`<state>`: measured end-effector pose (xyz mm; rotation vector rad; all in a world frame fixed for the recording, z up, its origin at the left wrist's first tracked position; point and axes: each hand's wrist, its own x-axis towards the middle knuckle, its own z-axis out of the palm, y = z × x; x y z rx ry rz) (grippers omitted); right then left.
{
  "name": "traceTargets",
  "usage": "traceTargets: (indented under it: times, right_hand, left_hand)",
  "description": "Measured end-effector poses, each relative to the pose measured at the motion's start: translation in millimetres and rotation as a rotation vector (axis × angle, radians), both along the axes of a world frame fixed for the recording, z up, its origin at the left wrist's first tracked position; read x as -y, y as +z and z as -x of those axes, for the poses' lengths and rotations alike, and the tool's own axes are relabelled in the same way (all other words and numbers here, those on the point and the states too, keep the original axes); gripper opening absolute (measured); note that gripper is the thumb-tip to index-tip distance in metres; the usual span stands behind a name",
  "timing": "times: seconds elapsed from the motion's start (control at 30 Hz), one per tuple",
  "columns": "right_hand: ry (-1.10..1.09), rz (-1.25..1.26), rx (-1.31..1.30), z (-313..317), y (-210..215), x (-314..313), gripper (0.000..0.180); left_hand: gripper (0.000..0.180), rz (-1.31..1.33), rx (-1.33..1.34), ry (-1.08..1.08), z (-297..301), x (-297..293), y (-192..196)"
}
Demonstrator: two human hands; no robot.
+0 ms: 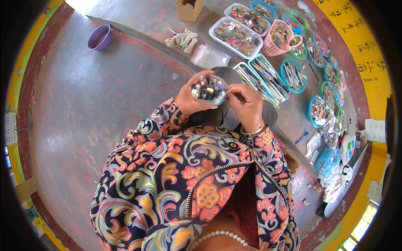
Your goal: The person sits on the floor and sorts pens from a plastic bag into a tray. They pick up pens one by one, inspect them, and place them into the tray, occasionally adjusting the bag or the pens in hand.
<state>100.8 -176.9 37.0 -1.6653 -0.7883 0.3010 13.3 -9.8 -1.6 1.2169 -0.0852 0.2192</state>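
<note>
In front of my body, my left hand [189,94] wraps round a clear plastic holder [218,100]; whether it is a bag or a cup, I cannot tell. Several pens [206,90] stand packed upright in it, their ends facing up, mostly dark with some white and yellow. At the holder's right edge, my right hand [248,104] is closed in a pinch. Its fingertips meet the plastic rim, and anything smaller between them is hidden. Just right of that hand lie two light-blue baskets of long pens [268,77].
A round blue basket of pens [293,75], white trays of small items [236,37] and a pink basket [278,38] stand to the right. Farther off are a cloth [181,40], clear bags [210,56], a cardboard box [189,10] and a purple basin [99,37]. A blue pen [301,138] lies loose.
</note>
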Motion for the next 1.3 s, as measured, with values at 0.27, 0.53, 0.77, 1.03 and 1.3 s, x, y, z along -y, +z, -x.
traceTargets:
  times: [0.27,0.53,0.77,1.03,1.3]
  right_hand:
    - [0.023,0.174,0.269,-3,-11,-5,0.012]
    - [0.075,0.331,0.739,-7,-7,-2,0.014]
    - [0.116,0.333,0.742,-2,-8,-8,0.017]
    - [0.061,0.273,0.567,3,-11,-3,0.016]
    - [0.171,0.342,0.594,2,-28,-3,0.019]
  left_hand:
    - [0.091,0.08,-0.014,0.025,-1,3,-18]
    - [0.092,-0.023,0.113,0.028,-2,1,-10]
    - [0.077,-0.039,0.075,0.114,0,2,-5]
    - [0.066,-0.001,-0.17,-0.075,6,2,-20]
    - [0.083,-0.056,-0.1,0.131,3,7,-36]
